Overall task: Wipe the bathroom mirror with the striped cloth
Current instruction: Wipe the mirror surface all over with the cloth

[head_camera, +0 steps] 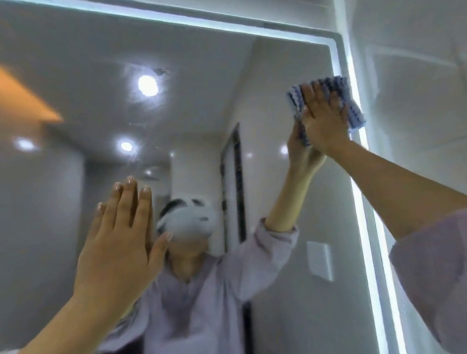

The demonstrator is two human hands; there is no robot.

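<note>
The bathroom mirror (87, 76) fills most of the view, with a lit strip along its top and right edges. My right hand (323, 120) is raised high and presses the blue-and-white striped cloth (353, 105) flat against the glass near the upper right corner. The cloth shows above and to the right of my fingers. My left hand (120, 240) is lifted with its fingers straight and close together, lower left, at or close to the glass; it holds nothing. The mirror reflects a person in a lilac shirt with both arms up.
A white tiled wall (426, 66) adjoins the mirror's lit right edge (363, 209). The reflection shows ceiling lights, a dark doorway and a white wall plate. An orange blurred shape (5, 90) sits at the upper left.
</note>
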